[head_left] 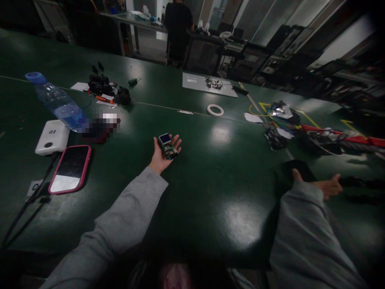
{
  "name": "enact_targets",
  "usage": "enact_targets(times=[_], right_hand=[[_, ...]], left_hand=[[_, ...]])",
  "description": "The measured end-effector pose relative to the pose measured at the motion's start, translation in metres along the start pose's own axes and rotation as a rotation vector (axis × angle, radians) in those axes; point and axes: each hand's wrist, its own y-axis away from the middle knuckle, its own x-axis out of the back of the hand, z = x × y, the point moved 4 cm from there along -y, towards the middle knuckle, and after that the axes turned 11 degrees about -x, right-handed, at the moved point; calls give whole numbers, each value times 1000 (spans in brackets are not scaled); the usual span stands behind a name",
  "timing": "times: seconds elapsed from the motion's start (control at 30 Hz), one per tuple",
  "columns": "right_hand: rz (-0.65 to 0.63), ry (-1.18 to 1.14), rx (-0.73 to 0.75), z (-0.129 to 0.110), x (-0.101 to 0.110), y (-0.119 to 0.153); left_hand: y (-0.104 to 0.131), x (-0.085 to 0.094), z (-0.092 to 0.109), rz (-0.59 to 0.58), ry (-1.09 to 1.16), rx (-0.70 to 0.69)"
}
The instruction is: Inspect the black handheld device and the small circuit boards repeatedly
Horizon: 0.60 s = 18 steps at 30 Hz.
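Observation:
My left hand [162,157] is palm up above the green table, and on it rests a small bare circuit board [169,149] with a little dark screen at its upper end. The fingers are spread behind the board and the thumb stands at its left side. Out to the right, my right hand [331,188] reaches over the table with thumb and fingers apart; part of it is hidden by the grey sleeve. Just beyond its thumb is a dark flat object [302,170], too dim to name. Blurred black items [361,182] are beside its fingertips.
On the left are a phone in a pink case [70,168], a white power bank [52,137] with a cable, and a water bottle [61,104]. Farther back are black parts [104,86], a screwdriver [132,82] and a tape roll [215,110]. Wires [319,134] lie right. Someone [179,20] sits beyond.

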Motion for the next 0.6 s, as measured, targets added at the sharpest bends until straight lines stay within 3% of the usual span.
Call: enact_targets(times=[0.03, 0.07, 0.13, 0.2, 0.27, 0.33, 0.4, 0.5, 0.6], right_hand=[[57, 18, -90, -7, -7, 11], [77, 30, -68, -21, -17, 30], [29, 0, 247, -62, -45, 93], [-49, -100, 627, -105, -73, 182], [-185, -220, 905, -136, -96, 278], [-435, -236, 1156, -156, -116, 366], [-642, -179, 1223, -164, -129, 424], [-757, -107, 1130, -167, -138, 449], [-741, -119, 1032, -168, -141, 431]], left_hand=[[0, -1, 0, 7, -7, 9], [0, -1, 0, 12, -9, 18], [1, -2, -1, 19, -3, 34], [1, -2, 0, 29, 3, 36], [0, -1, 0, 39, -1, 30], [-1, 1, 0, 33, -7, 30], [-1, 1, -1, 6, -12, 47], [0, -1, -2, -44, -20, 84], [4, -6, -1, -65, -23, 110]])
